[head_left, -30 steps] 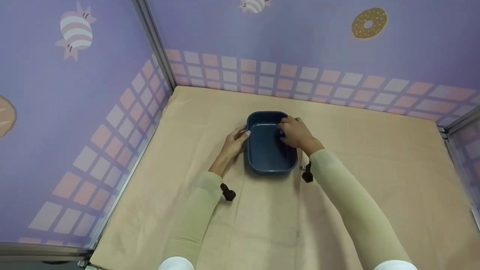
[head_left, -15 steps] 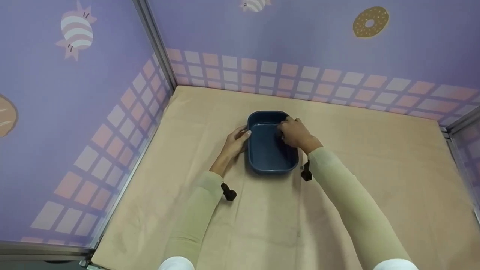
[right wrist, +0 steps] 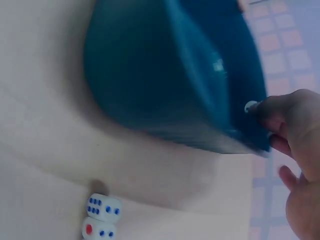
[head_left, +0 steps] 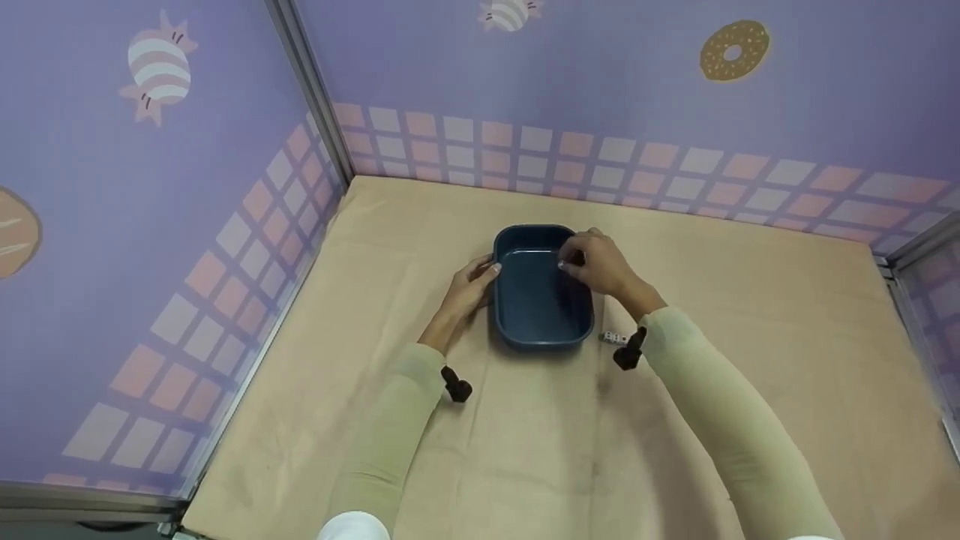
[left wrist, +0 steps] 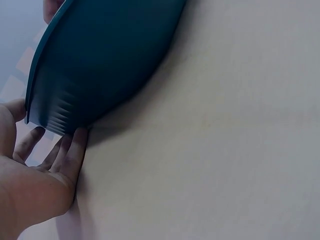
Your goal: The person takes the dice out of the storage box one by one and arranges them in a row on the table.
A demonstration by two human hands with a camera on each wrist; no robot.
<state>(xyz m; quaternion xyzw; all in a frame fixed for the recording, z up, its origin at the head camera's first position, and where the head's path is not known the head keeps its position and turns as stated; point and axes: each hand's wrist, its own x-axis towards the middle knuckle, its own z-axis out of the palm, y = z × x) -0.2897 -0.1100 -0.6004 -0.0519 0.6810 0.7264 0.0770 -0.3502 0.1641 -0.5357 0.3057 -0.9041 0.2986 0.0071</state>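
A dark blue rectangular tub (head_left: pixel 536 300) with rounded corners stands on the cloth-covered table. My left hand (head_left: pixel 466 294) holds its left side, thumb at the rim and fingers against the outer wall; the left wrist view shows these fingers (left wrist: pixel 75 155) low on the wall. Over the right rim is my right hand (head_left: pixel 600 262), thumb and fingertips pinching a small white die (right wrist: pixel 251 106), mostly hidden by the fingers. Two white dice lie side by side on the cloth right of the tub: one die (right wrist: pixel 104 208) and another die (right wrist: pixel 99 228).
Beige cloth (head_left: pixel 375 300) with creases covers the table. A purple wall (head_left: pixel 615 82) with a tile pattern rises behind it, and another patterned wall (head_left: pixel 82 225) stands on the left. A black wrist-camera mount (head_left: pixel 630 351) hangs close to the dice.
My right hand has come up and slightly right from inside the tub, and its wrist has shifted right. More of the dice beside the tub now shows. My left hand has stayed in place.
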